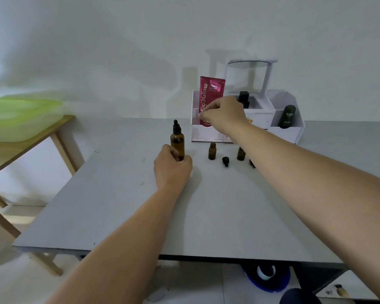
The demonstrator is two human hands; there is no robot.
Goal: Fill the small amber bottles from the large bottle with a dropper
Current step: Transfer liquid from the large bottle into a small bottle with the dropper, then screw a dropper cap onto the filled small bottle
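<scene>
Grey surface: flat, faintly scuffed. On it stands one large amber bottle, upright, black dropper top fitted; my left fingers grip its base. Just right of those fingers stands a small amber bottle, upright, neck open. Further right a black cap lies on its side, touching neither. Beyond it a second small bottle is partly hidden by my right forearm. A white organiser sits at the far edge, behind my right fingers.

One large amber bottle; two small amber bottles at its 3 o'clock; one loose black cap between them; one white organizer at 12 o'clock, holding one pink sachet, two dark containers.
</scene>
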